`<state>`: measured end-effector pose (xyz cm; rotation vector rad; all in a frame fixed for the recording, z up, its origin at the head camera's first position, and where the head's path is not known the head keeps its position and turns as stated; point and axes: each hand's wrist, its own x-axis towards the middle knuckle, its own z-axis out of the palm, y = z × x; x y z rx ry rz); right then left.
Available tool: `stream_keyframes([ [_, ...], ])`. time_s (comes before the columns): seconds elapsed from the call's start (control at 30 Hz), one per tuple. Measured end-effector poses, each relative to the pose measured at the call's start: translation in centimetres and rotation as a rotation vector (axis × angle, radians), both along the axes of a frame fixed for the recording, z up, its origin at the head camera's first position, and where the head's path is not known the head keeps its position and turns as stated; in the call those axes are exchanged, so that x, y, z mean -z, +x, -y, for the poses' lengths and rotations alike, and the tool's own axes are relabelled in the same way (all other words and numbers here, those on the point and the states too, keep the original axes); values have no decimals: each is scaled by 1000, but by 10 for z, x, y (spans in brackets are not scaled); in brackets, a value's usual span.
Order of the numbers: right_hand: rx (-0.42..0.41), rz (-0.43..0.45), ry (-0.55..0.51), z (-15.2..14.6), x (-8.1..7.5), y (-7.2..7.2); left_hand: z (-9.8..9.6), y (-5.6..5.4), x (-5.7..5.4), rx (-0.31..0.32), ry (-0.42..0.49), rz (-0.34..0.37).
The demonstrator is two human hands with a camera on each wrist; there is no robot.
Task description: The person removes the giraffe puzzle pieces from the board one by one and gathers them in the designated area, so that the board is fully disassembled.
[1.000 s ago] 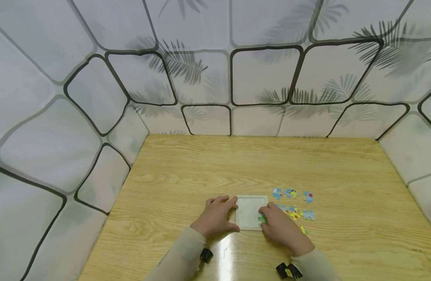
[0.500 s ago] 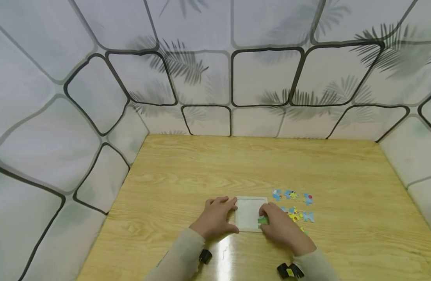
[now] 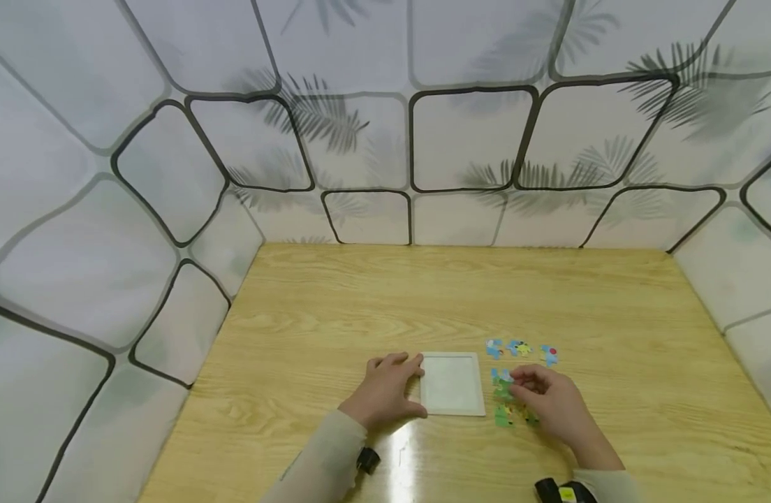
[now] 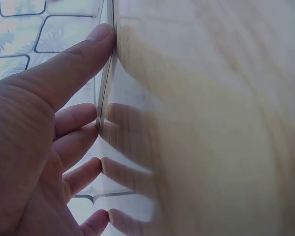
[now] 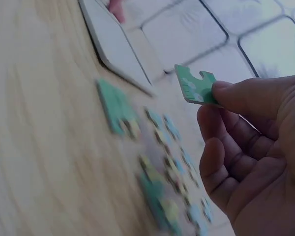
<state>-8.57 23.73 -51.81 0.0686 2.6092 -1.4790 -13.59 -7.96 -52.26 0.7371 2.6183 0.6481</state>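
A white square puzzle tray [image 3: 451, 384] lies flat on the table, its inside bare. Along its left edge rests my left hand [image 3: 385, 391], fingers spread, thumb near the front corner and index finger towards the far corner. In the left wrist view, the thumb and fingertips meet the tray's thin edge [image 4: 105, 86]. My right hand [image 3: 558, 409] is right of the tray, above loose jigsaw pieces. Between thumb and index finger it pinches a green jigsaw piece [image 5: 195, 87] with a notch in one side, raised off the table in the right wrist view.
Several blue and yellow jigsaw pieces [image 3: 519, 348] lie in rows right of the tray. A green piece [image 3: 503, 416] sits closest to the tray's near right corner; others are partly hidden by the right hand. Patterned fabric walls [image 3: 360, 161] enclose the wooden table [image 3: 335, 300].
My right hand has moved right, out of the tray, carrying the green jigsaw piece that was at the tray's right side. The left hand stays at the left edge.
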Motion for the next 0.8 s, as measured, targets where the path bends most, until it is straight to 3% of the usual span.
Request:
stream_keyframes([
  [0.17, 39, 74, 136, -39, -4, 9, 3, 2, 0, -7, 1, 2],
  [0.33, -1, 131, 307, -66, -4, 17, 4, 3, 0, -10, 6, -3],
  [0.53, -28, 195, 351, -71, -4, 19, 6, 1, -1, -25, 7, -3],
  [0.8, -50, 156, 430, -67, -5, 21, 6, 4, -3, -35, 28, 31],
])
